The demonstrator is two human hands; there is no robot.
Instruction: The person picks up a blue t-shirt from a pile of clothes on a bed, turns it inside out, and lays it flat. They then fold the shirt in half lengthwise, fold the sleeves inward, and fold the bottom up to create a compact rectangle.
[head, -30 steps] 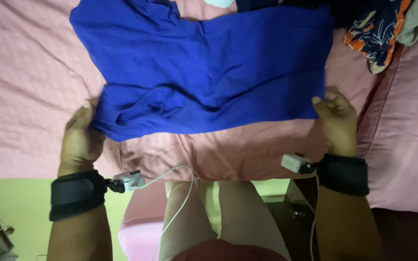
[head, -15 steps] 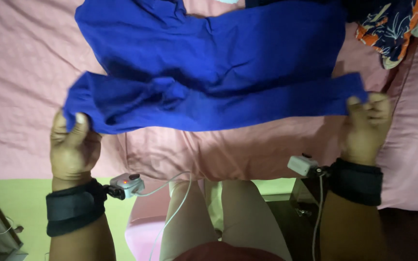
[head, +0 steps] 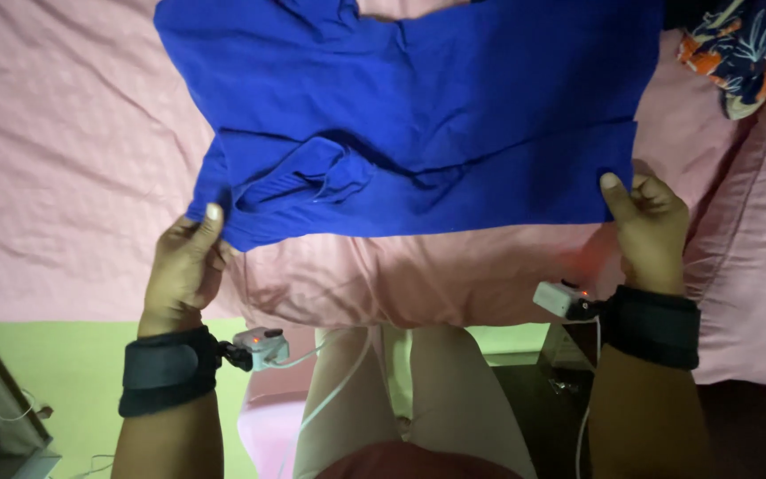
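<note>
A royal-blue garment (head: 418, 115) of soft, plain fabric lies spread across a bed covered by a pink sheet (head: 64, 168), its near edge folded back on itself so that a doubled band runs from one side to the other. The cloth is smooth over most of its width, but near its left end it bunches into loose folds and a small puckered ridge, and a seam line shows along the fold. The left hand (head: 186, 266) is closed on the garment's near left corner, thumb pressed on top of the cloth and fingers curled beneath it. The right hand (head: 651, 226) grips the near right corner the same way, thumb up on the blue fabric, the other fingers tucked under the edge. Both wrists carry black straps, the left wrist strap (head: 166, 368) and the right wrist strap (head: 653, 324), each with a small white box-shaped device (head: 261, 344) clipped just beside it, a tiny red light glowing on it and a thin white cable trailing down. At the top right corner, on the sheet and well apart from the hands, lies a crumpled patterned cloth (head: 738, 49) in dark blue with orange and pale leaf shapes. No packages, labels or signs show.
</note>
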